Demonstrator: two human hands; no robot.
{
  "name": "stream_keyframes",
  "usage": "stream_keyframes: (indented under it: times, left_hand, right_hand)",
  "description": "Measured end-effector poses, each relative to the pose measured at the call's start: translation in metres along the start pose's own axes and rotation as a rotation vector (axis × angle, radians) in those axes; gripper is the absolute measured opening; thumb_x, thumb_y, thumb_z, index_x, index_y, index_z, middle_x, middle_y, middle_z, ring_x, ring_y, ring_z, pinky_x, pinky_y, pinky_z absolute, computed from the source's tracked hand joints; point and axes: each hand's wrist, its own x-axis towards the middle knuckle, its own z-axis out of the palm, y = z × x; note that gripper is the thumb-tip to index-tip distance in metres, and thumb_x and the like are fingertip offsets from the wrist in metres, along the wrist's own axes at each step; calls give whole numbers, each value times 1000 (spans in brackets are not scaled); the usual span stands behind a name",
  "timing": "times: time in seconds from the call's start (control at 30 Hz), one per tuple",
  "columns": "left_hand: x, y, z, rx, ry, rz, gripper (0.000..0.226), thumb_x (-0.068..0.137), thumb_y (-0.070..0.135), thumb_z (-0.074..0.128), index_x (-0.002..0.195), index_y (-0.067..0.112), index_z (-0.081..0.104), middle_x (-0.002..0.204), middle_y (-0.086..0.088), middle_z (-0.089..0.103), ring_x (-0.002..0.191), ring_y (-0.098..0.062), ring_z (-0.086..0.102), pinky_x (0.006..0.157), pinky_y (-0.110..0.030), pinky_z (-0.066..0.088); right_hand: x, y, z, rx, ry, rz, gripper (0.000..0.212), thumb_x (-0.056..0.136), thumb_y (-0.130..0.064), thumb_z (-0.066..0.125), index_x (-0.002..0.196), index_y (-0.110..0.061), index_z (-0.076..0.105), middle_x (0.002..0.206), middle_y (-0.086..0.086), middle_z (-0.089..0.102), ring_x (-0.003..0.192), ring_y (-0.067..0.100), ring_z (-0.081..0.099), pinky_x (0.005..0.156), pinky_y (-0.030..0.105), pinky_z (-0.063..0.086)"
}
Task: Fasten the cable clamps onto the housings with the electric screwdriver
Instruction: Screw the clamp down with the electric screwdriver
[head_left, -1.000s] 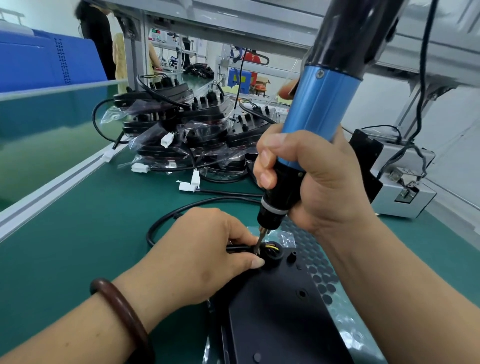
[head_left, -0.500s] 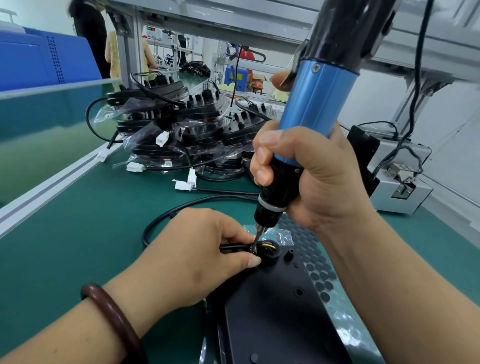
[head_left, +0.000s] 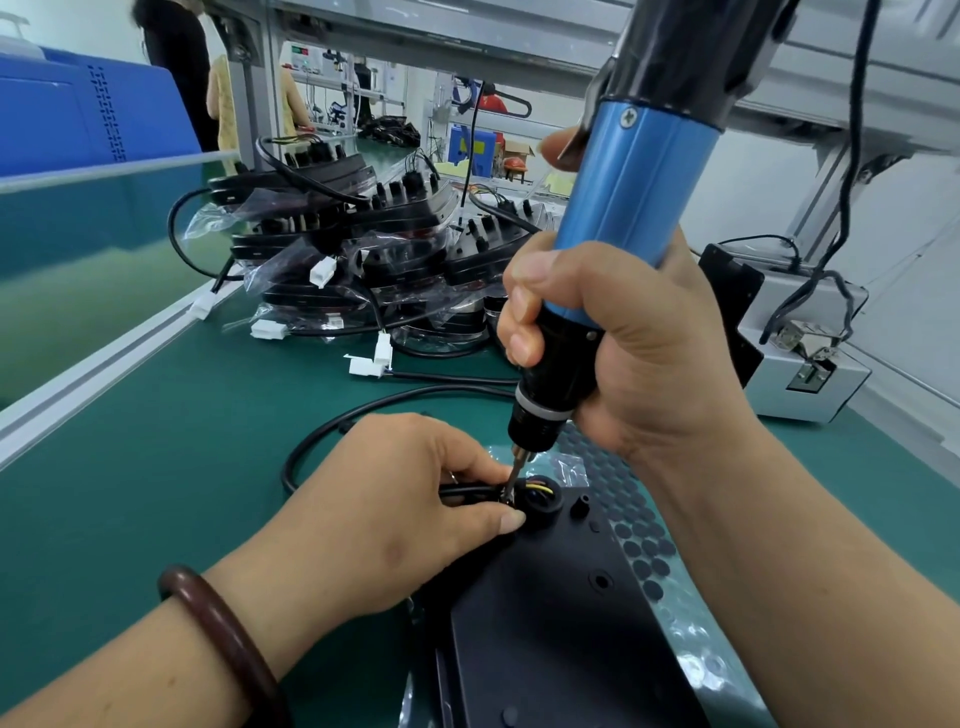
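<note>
- Screwdriver (head_left: 628, 208), the blue-bodied electric one, stands near upright at centre frame. The right hand (head_left: 639, 353) is wrapped tight round its lower barrel, bit tip down at the cable clamp (head_left: 508, 498).
- Left hand (head_left: 395, 509) pinches the black cable (head_left: 322, 441) right beside that clamp, thumb tip against the housing (head_left: 561, 623).
- That housing lies at lower centre on a bubble-wrap bag (head_left: 649, 545).
- Up and left of centre is a pile of more housings (head_left: 395, 218), several inside clear plastic bags (head_left: 208, 221), with white connectors (head_left: 322, 271) hanging out.
- Blue crate (head_left: 78, 114) at far upper left, can't tell what's in it.
</note>
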Motion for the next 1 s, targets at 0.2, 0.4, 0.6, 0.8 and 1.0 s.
stream_keyframes:
  times: [0.2, 0.4, 0.6, 0.8, 1.0]
  left_hand:
    - [0, -1, 0, 5, 5, 2, 18, 63, 49, 79, 77, 51, 68, 77, 24, 65, 76, 9, 60, 71, -13, 49]
    - [0, -1, 1, -25, -11, 15, 17, 65, 45, 78, 80, 47, 70, 76, 22, 67, 70, 4, 62, 71, -23, 54]
    - [3, -2, 3, -41, -13, 4, 10, 65, 43, 78, 71, 41, 70, 74, 19, 65, 68, 2, 61, 67, -21, 50]
    - [4, -3, 2, -63, -11, -18, 12, 64, 42, 80, 71, 43, 70, 76, 21, 66, 71, 3, 62, 69, -19, 51]
    - [2, -2, 1, -39, -13, -20, 13, 64, 44, 79, 66, 46, 67, 74, 25, 64, 68, 6, 61, 63, -11, 46]
  right_hand:
    - [4, -6, -4, 39, 34, -31, 41, 61, 3, 60, 96, 1, 37, 54, 10, 42, 39, 19, 40, 46, 23, 38]
    - [2, -7, -3, 67, 40, -50, 42, 57, 1, 61, 92, -2, 37, 53, 9, 43, 39, 19, 40, 47, 23, 38]
    - [-4, -1, 4, 32, 25, -4, 34, 66, 3, 56, 95, 1, 39, 57, 12, 40, 40, 20, 39, 46, 26, 38]
    - [-3, -5, 1, -12, 30, -10, 32, 66, 1, 57, 92, 2, 38, 56, 13, 41, 41, 21, 40, 46, 25, 37]
    - [-3, -3, 2, -20, 30, -11, 30, 66, 2, 56, 91, 4, 39, 56, 12, 41, 41, 21, 40, 46, 25, 37]
